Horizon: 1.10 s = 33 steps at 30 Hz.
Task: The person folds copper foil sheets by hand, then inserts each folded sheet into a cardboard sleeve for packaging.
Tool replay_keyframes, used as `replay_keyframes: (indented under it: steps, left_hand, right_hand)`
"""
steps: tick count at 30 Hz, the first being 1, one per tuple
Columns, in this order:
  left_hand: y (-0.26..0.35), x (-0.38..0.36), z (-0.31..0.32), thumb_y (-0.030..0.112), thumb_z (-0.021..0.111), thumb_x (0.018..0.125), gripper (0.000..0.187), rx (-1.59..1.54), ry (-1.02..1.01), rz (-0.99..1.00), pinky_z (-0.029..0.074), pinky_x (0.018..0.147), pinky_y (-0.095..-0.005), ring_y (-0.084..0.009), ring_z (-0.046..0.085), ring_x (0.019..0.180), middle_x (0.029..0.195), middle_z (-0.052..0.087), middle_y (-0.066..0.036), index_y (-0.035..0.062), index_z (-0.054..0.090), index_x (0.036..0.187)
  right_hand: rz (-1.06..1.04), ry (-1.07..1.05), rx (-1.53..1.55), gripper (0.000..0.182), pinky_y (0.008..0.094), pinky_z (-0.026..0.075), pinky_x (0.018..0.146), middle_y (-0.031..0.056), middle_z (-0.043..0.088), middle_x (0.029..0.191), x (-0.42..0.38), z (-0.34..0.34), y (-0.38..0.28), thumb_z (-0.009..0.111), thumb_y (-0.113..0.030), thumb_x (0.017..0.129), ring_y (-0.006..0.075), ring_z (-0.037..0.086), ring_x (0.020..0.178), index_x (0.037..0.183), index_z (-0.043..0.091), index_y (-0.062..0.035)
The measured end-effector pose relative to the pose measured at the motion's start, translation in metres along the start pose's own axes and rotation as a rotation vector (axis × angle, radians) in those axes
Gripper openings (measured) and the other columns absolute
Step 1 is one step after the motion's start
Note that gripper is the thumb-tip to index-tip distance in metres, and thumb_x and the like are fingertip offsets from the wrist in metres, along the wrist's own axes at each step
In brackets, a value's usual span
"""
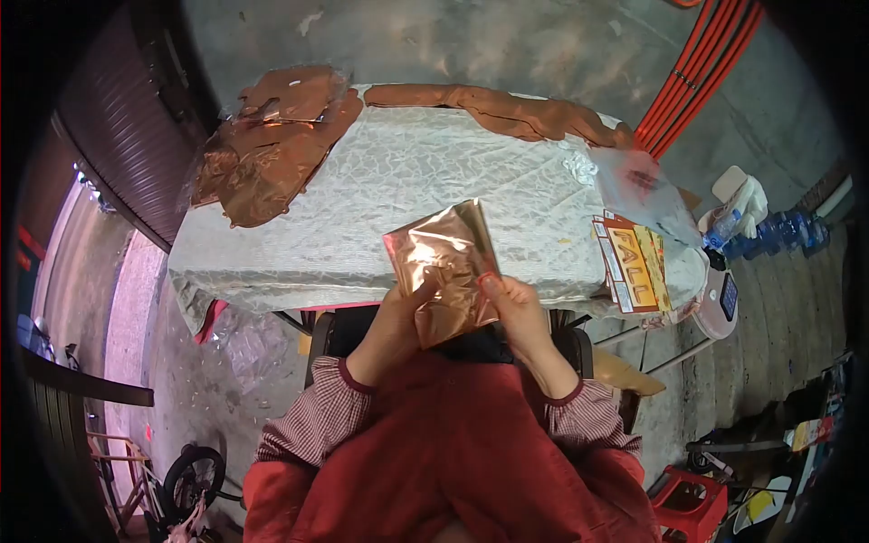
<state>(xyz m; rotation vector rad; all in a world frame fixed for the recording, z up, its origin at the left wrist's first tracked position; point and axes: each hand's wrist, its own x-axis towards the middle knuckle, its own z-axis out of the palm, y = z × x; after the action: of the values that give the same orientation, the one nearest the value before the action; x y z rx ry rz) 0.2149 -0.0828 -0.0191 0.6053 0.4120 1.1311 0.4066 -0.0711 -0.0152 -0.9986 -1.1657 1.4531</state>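
A shiny copper-coloured foil packet (450, 244) is held up in front of me, over the near edge of the table. My left hand (396, 319) grips its lower left side, thumb across the front. On the lower right side, my right hand (518, 310) pinches the packet's edge between thumb and fingers. The foil is creased and catches the light; what is inside, if anything, is hidden. Most fingers of both hands are behind the packet.
A pale patterned cloth covers the table (434, 172). Brown foil-like sheets (272, 167) lie at its far left, and a long brown piece (525, 113) along the back edge. Printed FALL sheets (632, 267) and a clear plastic bag (643, 195) lie right. A red stool (692, 500) stands lower right.
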Motion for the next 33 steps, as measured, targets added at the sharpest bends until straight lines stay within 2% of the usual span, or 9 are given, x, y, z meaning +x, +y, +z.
replay_keyframes:
  steps: [2, 5, 16, 19, 21, 23, 24, 27, 33]
  left_hand:
    - [-0.002, 0.000, 0.015, 0.018, 0.055, 0.095, 0.027, 0.054, 0.187, 0.013, 0.053, 0.074, -0.0257, -0.0147, 0.062, 0.090, 0.105, 0.061, -0.007, 0.0023, 0.053, 0.116]
    - [-0.003, -0.005, 0.014, 0.019, 0.055, 0.095, 0.027, 0.157, 0.228, 0.096, 0.053, 0.074, -0.0255, -0.0139, 0.062, 0.088, 0.106, 0.061, -0.007, 0.0008, 0.053, 0.115]
    - [-0.017, -0.005, -0.003, 0.012, 0.058, 0.093, 0.032, 0.407, 0.186, 0.117, 0.052, 0.070, -0.0244, -0.0118, 0.062, 0.084, 0.104, 0.062, -0.007, -0.0015, 0.050, 0.121]
    - [-0.020, -0.003, 0.021, 0.013, 0.057, 0.093, 0.030, 0.285, 0.194, 0.227, 0.052, 0.080, -0.0279, -0.0152, 0.062, 0.093, 0.107, 0.063, -0.009, -0.0027, 0.051, 0.118]
    - [-0.019, -0.003, 0.030, 0.012, 0.058, 0.093, 0.016, 0.315, 0.368, 0.164, 0.028, 0.042, -0.0175, -0.0010, 0.039, 0.048, 0.069, 0.054, 0.005, 0.0021, 0.056, 0.106]
    - [-0.020, -0.007, 0.012, 0.012, 0.058, 0.093, 0.012, 0.355, 0.315, 0.126, 0.028, 0.041, -0.0184, -0.0010, 0.038, 0.047, 0.066, 0.051, 0.006, 0.0034, 0.056, 0.101]
    - [-0.021, -0.008, 0.004, 0.012, 0.058, 0.093, 0.008, 0.398, 0.269, 0.092, 0.027, 0.041, -0.0192, -0.0010, 0.036, 0.046, 0.063, 0.048, 0.007, 0.0048, 0.055, 0.097]
    - [-0.023, -0.007, -0.001, 0.012, 0.058, 0.093, 0.008, 0.384, 0.243, 0.072, 0.028, 0.041, -0.0196, -0.0008, 0.035, 0.046, 0.061, 0.046, 0.008, 0.0048, 0.055, 0.094]
    - [-0.029, -0.005, 0.039, 0.011, 0.058, 0.093, 0.006, 0.302, 0.479, 0.166, 0.026, 0.042, -0.0191, -0.0013, 0.036, 0.047, 0.064, 0.047, 0.008, 0.0057, 0.056, 0.094]
  right_hand:
    - [-0.010, -0.022, 0.013, 0.024, 0.0182, 0.040, 0.059, -0.0008, 0.063, 0.080, -0.006, 0.010, -0.005, 0.054, -0.024, 0.097, 0.0028, 0.052, 0.071, 0.095, 0.064, -0.0019]
    - [-0.178, 0.090, -0.375, 0.019, 0.0189, 0.042, 0.063, -0.0001, 0.063, 0.085, -0.006, 0.001, 0.007, 0.055, -0.017, 0.096, 0.0021, 0.053, 0.075, 0.099, 0.065, -0.0009]
    - [-0.114, 0.030, -0.116, 0.020, 0.0235, 0.051, 0.069, 0.0034, 0.066, 0.089, -0.021, -0.012, 0.012, 0.056, -0.008, 0.093, 0.0087, 0.061, 0.079, 0.110, 0.060, 0.0020]
    - [-0.333, 0.178, -0.731, 0.026, 0.0284, 0.050, 0.077, 0.0098, 0.067, 0.094, -0.035, -0.042, -0.018, 0.060, -0.012, 0.090, 0.0158, 0.063, 0.087, 0.113, 0.059, -0.0002]
    - [-0.450, 0.352, -1.031, 0.029, 0.0290, 0.049, 0.079, 0.0139, 0.065, 0.100, -0.044, -0.089, -0.039, 0.063, -0.016, 0.087, 0.0219, 0.063, 0.090, 0.111, 0.060, -0.0008]
    - [-0.270, 0.472, -1.065, 0.032, 0.0342, 0.048, 0.082, 0.0171, 0.065, 0.107, -0.059, -0.127, -0.073, 0.065, -0.018, 0.086, 0.0282, 0.064, 0.096, 0.112, 0.060, -0.0010]
    - [-0.490, 0.610, -1.182, 0.036, 0.0351, 0.049, 0.081, 0.0190, 0.065, 0.106, -0.059, -0.167, -0.066, 0.068, -0.021, 0.084, 0.0288, 0.064, 0.098, 0.112, 0.060, -0.0002]
    - [-0.261, 0.881, -1.350, 0.043, 0.0351, 0.050, 0.079, 0.0199, 0.066, 0.102, -0.063, -0.264, -0.071, 0.070, -0.025, 0.080, 0.0285, 0.065, 0.096, 0.110, 0.060, 0.0045]
    - [0.074, 0.783, -1.231, 0.040, 0.0290, 0.051, 0.057, 0.0176, 0.068, 0.082, -0.050, -0.335, -0.058, 0.073, -0.023, 0.079, 0.0182, 0.066, 0.064, 0.102, 0.059, 0.0071]
